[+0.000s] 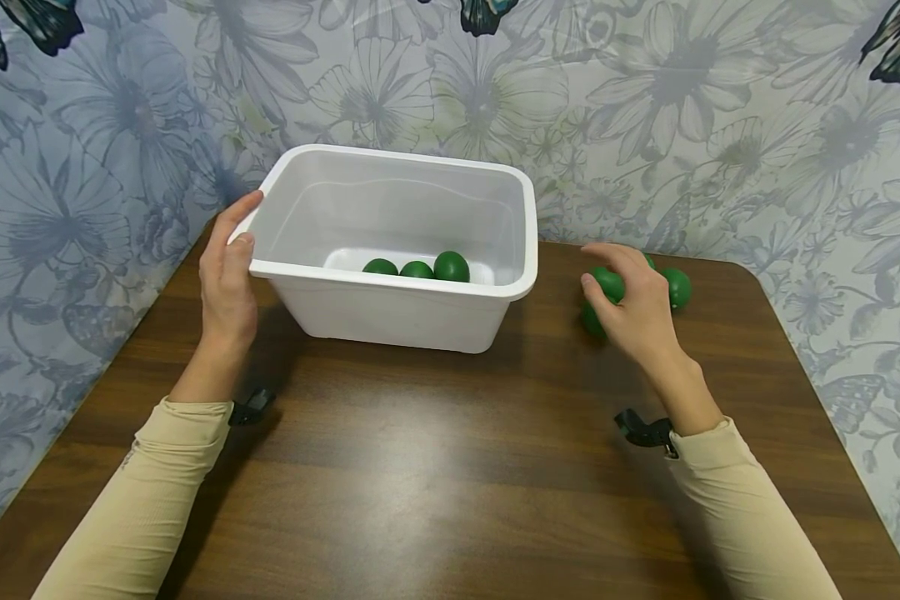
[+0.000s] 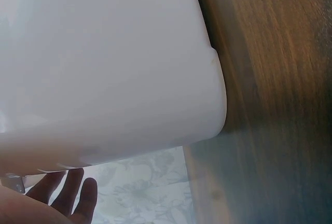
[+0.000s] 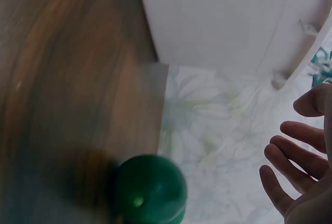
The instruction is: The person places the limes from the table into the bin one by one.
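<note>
A white plastic tub (image 1: 390, 321) stands on the wooden table, with green balls (image 1: 452, 267) on its floor. My left hand (image 1: 227, 283) holds the tub's left end, thumb at the front corner of the rim and fingers along the side. In the left wrist view, the fingers (image 2: 67, 193) show beside the tub wall (image 2: 114, 68). To the right, my right hand (image 1: 630, 304) is over a group of green balls (image 1: 678, 287), thumb and fingers apart. The right wrist view shows those fingers (image 3: 295, 159) spread with nothing between them and a ball (image 3: 150, 187) below.
The brown wooden table (image 1: 420, 467) runs up to a flower-patterned wall covering (image 1: 667, 108) at the back and sides. The tub's right end faces the group of balls, with bare wood (image 1: 547, 333) between them. A dark wrist strap (image 1: 641, 429) sits on the right wrist.
</note>
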